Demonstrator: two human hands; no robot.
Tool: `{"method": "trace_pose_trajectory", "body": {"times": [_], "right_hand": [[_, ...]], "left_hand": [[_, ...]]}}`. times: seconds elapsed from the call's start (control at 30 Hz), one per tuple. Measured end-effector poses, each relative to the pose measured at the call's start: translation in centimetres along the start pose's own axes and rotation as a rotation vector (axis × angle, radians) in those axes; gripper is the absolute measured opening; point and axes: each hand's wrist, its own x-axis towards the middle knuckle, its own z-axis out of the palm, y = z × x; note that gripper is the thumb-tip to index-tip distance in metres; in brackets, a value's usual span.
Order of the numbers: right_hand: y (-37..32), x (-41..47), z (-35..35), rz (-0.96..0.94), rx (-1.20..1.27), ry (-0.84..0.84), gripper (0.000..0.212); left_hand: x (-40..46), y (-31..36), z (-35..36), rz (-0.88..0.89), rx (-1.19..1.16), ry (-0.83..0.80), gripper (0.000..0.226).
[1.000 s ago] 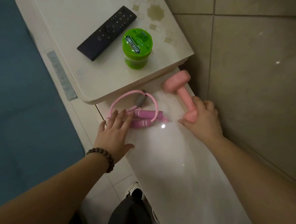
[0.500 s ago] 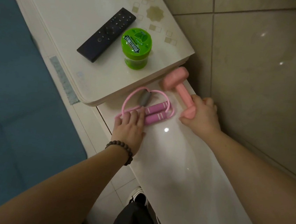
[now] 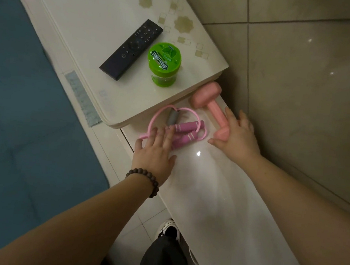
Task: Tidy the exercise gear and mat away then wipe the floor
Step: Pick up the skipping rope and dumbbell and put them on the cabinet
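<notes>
Head view: right hand (image 3: 237, 139) hides the dumbbell (image 3: 212, 106)'s near end.

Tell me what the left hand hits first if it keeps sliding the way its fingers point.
The left hand already touches the skipping rope; straight on, it would likely meet the raised top's edge next, though depth is unclear.

Head-worn view, steeply downward, close.

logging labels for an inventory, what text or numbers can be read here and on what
"DOUBLEMINT": on the lid of the green plastic gum jar; smaller print beside it is too blurred to read.
Long black remote control: button symbols only, too small to read.
Pink dumbbell and pink jump rope: no text visible.
</notes>
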Motion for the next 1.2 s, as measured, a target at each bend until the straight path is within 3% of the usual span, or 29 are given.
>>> {"method": "trace_pose_trajectory", "body": {"times": [0.37, 0.83, 1.0, 1.2], "right_hand": [[-4.7, -9.4, -6.0, -0.044, -0.005, 0.037, 0.082], [-16.8, -29.0, -18.3, -0.061, 0.064, 0.301, 0.057], [-21.1, -33.9, -19.9, -0.043, 0.099, 0.407, 0.056], [-24.5, -36.9, -19.1, 0.003, 0.103, 0.405, 0.055]], "left_hand": [[-7.3, 0.2, -8.2, 0.041, -0.08, -0.018, 0.069], [-24.4, -2.9, -26.4, 0.038, -0.044, 0.138, 0.07], [-29.1, -6.0, -29.8, 0.037, -0.042, 0.152, 0.069], [-31.7, -8.6, -31.9, 0.008, -0.09, 0.151, 0.068]]}}
